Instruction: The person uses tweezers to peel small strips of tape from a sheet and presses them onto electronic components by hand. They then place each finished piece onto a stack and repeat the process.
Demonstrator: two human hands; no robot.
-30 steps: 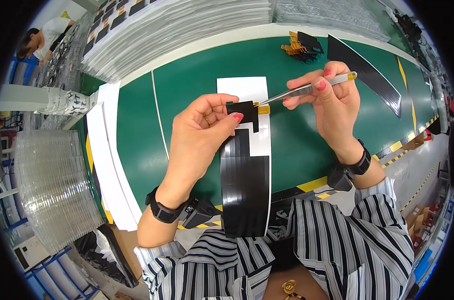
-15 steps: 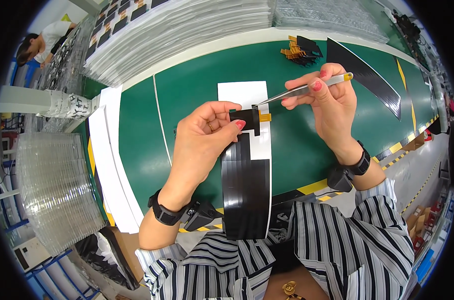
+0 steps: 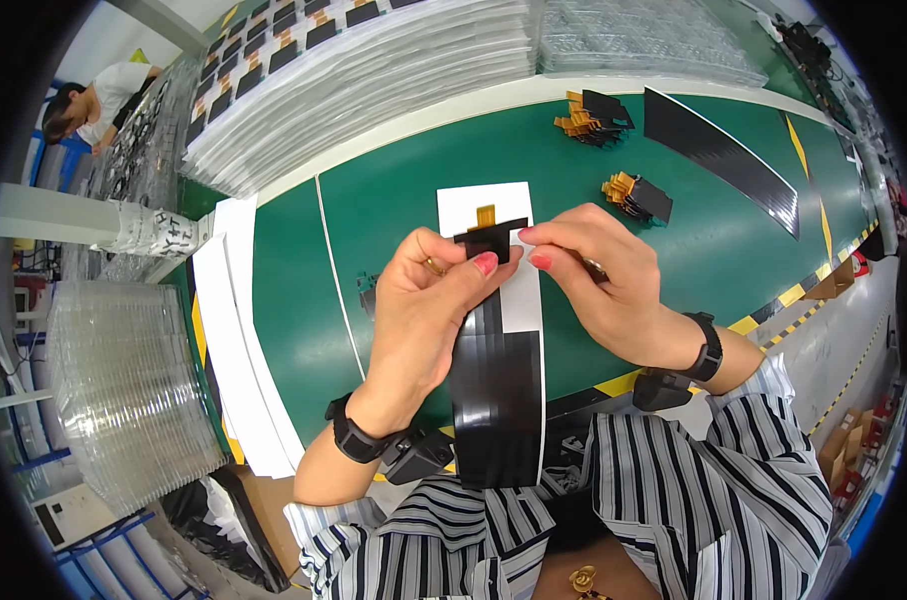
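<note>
Between the thumb and fingers of my left hand (image 3: 419, 310) is a small black display panel (image 3: 488, 243), its orange flex connector (image 3: 487, 216) pointing away from me. A thin black strip along its far edge sticks out to the right. My right hand (image 3: 609, 285) is curled close by, index fingertip at the strip's right end and thumb just below. A bit of the metal tweezers (image 3: 595, 268) shows inside its curled fingers; the rest is hidden. Under both hands lies a white backing sheet (image 3: 522, 300) bearing black adhesive strips (image 3: 499, 405), reaching over the table's near edge.
Two stacks of black panels with orange connectors, one farther (image 3: 596, 117) and one nearer (image 3: 638, 198), lie right of centre. Beyond them is a black strip sheet (image 3: 724, 160). White sheets (image 3: 239, 340) line the left edge; stacked clear trays (image 3: 374, 110) stand behind. A person (image 3: 99, 105) sits far left.
The panel has turned, its connector swinging from right to far side. My right hand has come left and nearer, fingertips now at the panel, tweezers drawn into the palm. The nearer panel stack has come into sight.
</note>
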